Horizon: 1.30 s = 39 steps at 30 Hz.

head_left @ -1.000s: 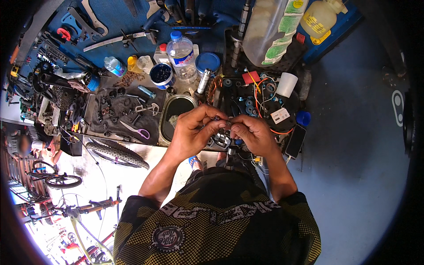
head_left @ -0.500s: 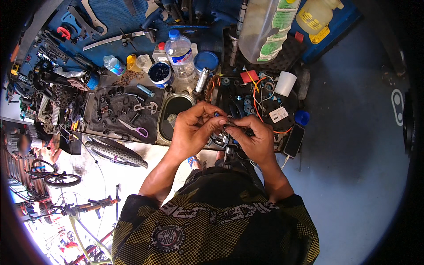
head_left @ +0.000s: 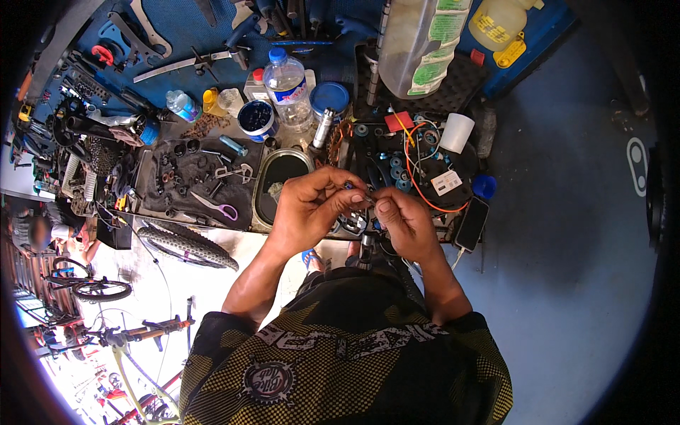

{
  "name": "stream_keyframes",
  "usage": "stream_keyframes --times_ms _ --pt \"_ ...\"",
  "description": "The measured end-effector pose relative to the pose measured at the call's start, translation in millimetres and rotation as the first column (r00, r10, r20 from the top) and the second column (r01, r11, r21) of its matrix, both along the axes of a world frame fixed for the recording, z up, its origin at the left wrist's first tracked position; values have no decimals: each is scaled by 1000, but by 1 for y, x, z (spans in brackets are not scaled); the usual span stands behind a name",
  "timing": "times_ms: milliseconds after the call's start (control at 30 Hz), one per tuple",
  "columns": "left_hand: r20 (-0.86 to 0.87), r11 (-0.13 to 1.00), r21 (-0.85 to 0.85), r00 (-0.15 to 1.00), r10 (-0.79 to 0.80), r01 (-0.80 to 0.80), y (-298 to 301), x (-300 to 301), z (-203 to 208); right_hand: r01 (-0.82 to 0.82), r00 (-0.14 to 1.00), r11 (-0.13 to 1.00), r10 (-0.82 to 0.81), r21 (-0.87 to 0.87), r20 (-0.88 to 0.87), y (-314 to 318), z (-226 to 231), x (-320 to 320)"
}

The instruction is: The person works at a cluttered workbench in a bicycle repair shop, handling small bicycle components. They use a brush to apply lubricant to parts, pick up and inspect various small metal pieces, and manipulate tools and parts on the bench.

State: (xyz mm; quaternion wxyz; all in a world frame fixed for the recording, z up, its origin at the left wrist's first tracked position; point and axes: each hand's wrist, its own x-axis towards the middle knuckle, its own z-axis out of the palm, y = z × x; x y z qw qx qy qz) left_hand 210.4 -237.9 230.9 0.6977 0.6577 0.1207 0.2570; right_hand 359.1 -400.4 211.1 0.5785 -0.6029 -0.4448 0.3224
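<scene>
Small dark part (head_left: 369,199), pinched tight between left hand (head_left: 308,210) and right hand (head_left: 407,221), could drop right below them if either grip slips.

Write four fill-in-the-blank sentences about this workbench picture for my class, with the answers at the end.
1. The scissors have ____ handles.
2. The large clear bottle has a ____ cap.
3. In the picture, the dark phone lies to the ____ of the scissors.
4. No ____ cover the left hand or right hand, which hold a small dark part.

Missing words: purple; blue; right; gloves.
</scene>
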Motion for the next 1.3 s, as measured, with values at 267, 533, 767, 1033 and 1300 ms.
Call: stream_keyframes --times_ms 267,533,767,1033,1300 --pt "-18 996 88 1000 14 -13 4 0 5 35 975 995 -13 97 -221 7 -6 -7" --pt "17 997 74 1000 12 -13 8 0 1 6 955 998 15 70 -296 12 2 -11" --pt "42 999 -38 999 25 -24 4 0 3 0 983 999 9 50 -183 12 -15 -8" --pt "122 996 -77 991 -44 54 12 3 -8 -106 702 990 140 92 -698 15 -17 -15" --pt "195 969 -243 978 81 -32 3 10 -19 271 961 932 -277 242 -10 27 -20 -29"
